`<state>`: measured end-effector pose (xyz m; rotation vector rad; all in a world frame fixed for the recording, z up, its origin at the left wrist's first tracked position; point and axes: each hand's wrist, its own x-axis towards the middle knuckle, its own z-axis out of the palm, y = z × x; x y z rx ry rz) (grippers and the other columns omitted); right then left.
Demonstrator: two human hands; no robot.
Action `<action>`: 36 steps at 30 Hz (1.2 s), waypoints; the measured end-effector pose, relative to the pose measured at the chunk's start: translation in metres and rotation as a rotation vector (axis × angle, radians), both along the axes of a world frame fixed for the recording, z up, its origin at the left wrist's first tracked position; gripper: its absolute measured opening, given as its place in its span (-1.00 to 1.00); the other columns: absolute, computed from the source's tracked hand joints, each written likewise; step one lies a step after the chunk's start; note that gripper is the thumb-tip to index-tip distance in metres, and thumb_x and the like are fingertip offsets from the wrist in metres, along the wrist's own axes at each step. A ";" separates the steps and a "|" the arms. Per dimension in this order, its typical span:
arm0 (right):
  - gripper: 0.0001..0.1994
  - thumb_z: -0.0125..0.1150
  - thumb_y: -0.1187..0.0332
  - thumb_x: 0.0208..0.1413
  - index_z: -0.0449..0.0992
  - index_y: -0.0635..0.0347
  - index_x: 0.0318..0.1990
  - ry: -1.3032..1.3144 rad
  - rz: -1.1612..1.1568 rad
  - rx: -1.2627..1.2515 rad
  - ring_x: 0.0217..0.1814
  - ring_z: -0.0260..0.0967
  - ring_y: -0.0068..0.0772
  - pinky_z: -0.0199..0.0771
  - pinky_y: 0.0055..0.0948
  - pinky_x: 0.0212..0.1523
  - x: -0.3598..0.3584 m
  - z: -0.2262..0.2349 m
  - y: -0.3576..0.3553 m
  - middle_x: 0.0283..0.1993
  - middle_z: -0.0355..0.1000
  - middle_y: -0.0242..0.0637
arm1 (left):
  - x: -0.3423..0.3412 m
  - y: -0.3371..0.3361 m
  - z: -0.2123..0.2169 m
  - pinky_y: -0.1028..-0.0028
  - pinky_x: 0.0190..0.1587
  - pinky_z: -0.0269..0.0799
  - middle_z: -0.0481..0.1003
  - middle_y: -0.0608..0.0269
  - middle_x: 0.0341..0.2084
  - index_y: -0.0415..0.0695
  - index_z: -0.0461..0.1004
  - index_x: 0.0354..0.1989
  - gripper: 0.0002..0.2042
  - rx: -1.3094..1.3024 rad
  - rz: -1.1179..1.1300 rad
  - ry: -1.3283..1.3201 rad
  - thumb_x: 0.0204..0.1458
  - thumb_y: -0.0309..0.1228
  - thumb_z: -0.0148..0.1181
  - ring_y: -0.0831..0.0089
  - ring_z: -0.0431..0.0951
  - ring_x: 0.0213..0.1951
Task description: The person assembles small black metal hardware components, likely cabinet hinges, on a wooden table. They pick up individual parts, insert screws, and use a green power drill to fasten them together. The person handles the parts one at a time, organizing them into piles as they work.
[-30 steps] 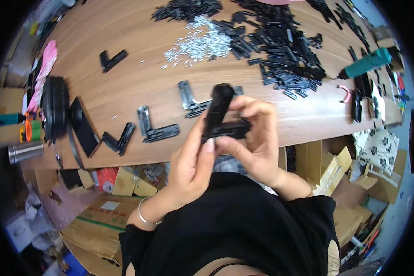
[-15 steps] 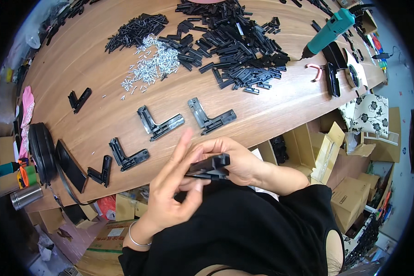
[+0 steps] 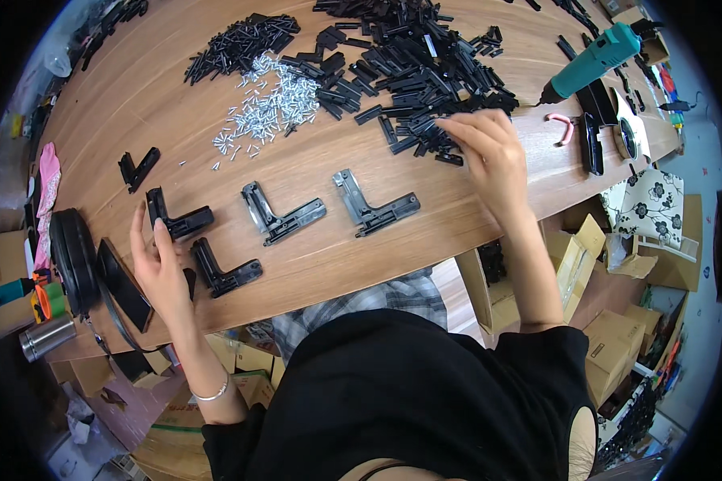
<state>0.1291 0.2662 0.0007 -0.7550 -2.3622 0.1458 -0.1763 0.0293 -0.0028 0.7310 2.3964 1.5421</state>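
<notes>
My left hand (image 3: 162,264) lies flat on the wooden table (image 3: 313,172) at the left. Its fingertips touch a black L-shaped bracket (image 3: 186,221), and a second bracket (image 3: 226,274) lies just right of its thumb. Two more such brackets (image 3: 285,215) (image 3: 375,205) lie in a row toward the middle. My right hand (image 3: 489,154) reaches to the near edge of a big pile of small black parts (image 3: 413,68), with its fingers spread and bent onto the pieces. I cannot see anything gripped in either hand.
A heap of silver screws (image 3: 269,108) and a pile of black rods (image 3: 241,44) lie at the back. A teal electric screwdriver (image 3: 598,54) and a pink hook (image 3: 564,128) are on the right. A black coil (image 3: 72,260) and a metal cup (image 3: 48,337) sit left. Cardboard boxes (image 3: 618,345) stand under the table.
Both hands held one black bracket near my body. Now the left hand has moved to the table's left, onto a bracket lying there, and the right has reached to the parts pile.
</notes>
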 end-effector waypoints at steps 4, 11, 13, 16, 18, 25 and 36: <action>-0.80 0.20 0.53 -0.17 0.59 0.13 -0.31 -0.113 0.103 0.043 -0.23 0.32 -0.29 0.37 -0.37 -0.17 -0.009 0.003 0.023 -0.26 0.46 -0.34 | -0.009 0.004 -0.005 0.49 -0.48 0.31 0.46 0.15 -0.70 -0.12 0.38 0.03 -0.66 -0.401 0.076 0.317 0.14 -0.23 -0.05 0.50 0.48 -0.55; -0.84 0.22 0.50 -0.16 0.58 0.15 -0.35 -0.116 0.069 0.012 -0.21 0.33 -0.28 0.36 -0.36 -0.16 -0.015 0.014 0.026 -0.32 0.46 -0.34 | 0.002 0.009 0.004 0.25 -0.34 0.36 0.47 0.03 -0.63 -0.09 0.47 -0.09 -0.67 -0.748 0.043 0.790 0.08 -0.17 0.02 0.06 0.44 -0.56; -0.83 0.22 0.51 -0.19 0.57 0.16 -0.34 -0.149 0.206 -0.013 -0.21 0.32 -0.30 0.37 -0.39 -0.15 -0.020 0.012 0.017 -0.32 0.47 -0.35 | 0.001 0.004 -0.001 0.25 -0.26 0.33 0.46 0.02 -0.45 -0.08 0.44 -0.05 -0.66 -0.688 0.041 0.874 0.07 -0.18 0.05 0.10 0.43 -0.39; -0.80 0.22 0.51 -0.23 0.56 0.20 -0.33 -0.198 0.299 -0.053 -0.20 0.32 -0.32 0.36 -0.42 -0.12 -0.029 0.009 0.005 -0.32 0.47 -0.35 | 0.025 0.013 0.014 0.24 -0.13 0.25 0.38 0.06 -0.28 -0.08 0.42 -0.02 -0.67 -0.548 -0.039 0.965 0.05 -0.24 0.10 0.11 0.32 -0.21; -0.79 0.22 0.52 -0.24 0.55 0.21 -0.33 -0.254 0.282 -0.045 -0.20 0.31 -0.30 0.36 -0.41 -0.12 -0.030 0.010 0.003 -0.34 0.46 -0.33 | 0.049 0.020 0.018 0.27 -0.07 0.21 0.40 0.12 -0.27 -0.11 0.44 -0.08 -0.68 -0.402 -0.190 0.962 -0.01 -0.31 0.17 0.16 0.30 -0.16; -0.79 0.21 0.49 -0.28 0.48 0.23 -0.37 -0.395 0.273 -0.065 -0.20 0.33 -0.21 0.37 -0.34 -0.13 -0.034 0.020 -0.003 -0.39 0.43 -0.27 | 0.120 0.050 0.010 0.25 0.04 0.12 0.40 0.27 -0.12 -0.07 0.45 -0.09 -0.56 -0.182 -0.598 0.656 -0.21 -0.26 0.32 0.14 0.20 0.01; -0.82 0.17 0.50 -0.16 0.52 0.22 -0.31 -0.118 0.243 -0.015 -0.21 0.34 -0.19 0.38 -0.31 -0.16 -0.067 0.002 0.012 -0.36 0.47 -0.23 | 0.134 0.057 -0.020 0.10 0.05 -0.04 0.32 0.18 0.03 -0.18 0.41 -0.06 -0.48 -0.158 -0.624 0.768 -0.21 -0.16 0.30 0.00 0.08 0.17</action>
